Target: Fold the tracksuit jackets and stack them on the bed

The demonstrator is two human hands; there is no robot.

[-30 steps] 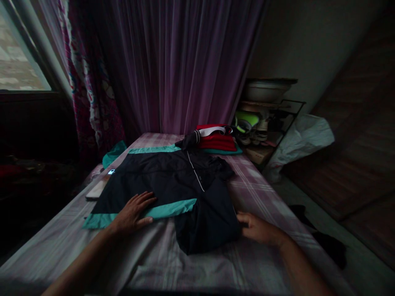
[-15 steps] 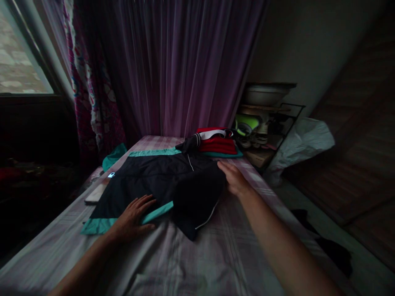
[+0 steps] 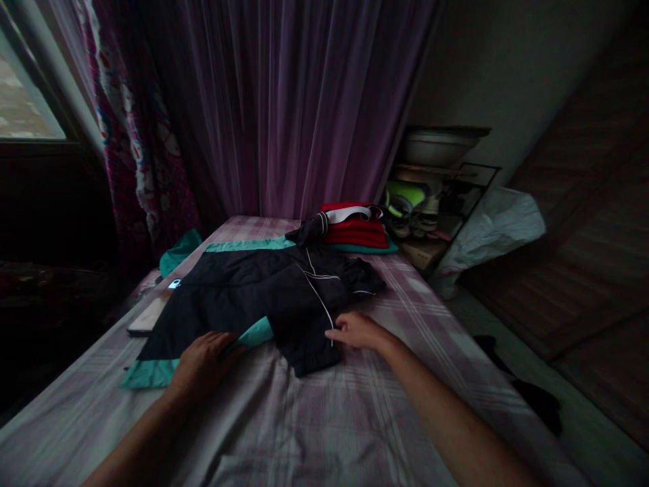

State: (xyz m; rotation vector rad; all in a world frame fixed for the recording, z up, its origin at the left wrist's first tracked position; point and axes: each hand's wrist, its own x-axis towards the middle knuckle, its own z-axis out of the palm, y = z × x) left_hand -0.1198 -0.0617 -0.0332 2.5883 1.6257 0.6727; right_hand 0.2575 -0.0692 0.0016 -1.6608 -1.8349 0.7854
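A dark navy jacket (image 3: 228, 291) with teal bands and thin white piping lies spread on the bed. At its near edge, beside a teal strip, my left hand (image 3: 205, 358) has its fingers and thumb drawn together on the fabric. The near sleeve (image 3: 307, 345) is folded toward me. My right hand (image 3: 357, 330) is closed in a pinch at the sleeve's right edge, on the white piping.
Folded red clothes (image 3: 355, 233) sit stacked on a teal cloth (image 3: 368, 249) at the bed's far end. A phone-like flat object (image 3: 145, 321) lies partly beside the jacket's left edge. Right of the bed (image 3: 355, 433) stand a shoe rack (image 3: 430, 203) and a white plastic bag (image 3: 499, 233).
My right hand has moved left and nearer, and the jacket's raised right part now lies flatter, showing more white piping. The left hand's fingers, earlier spread, have drawn together at the edge.
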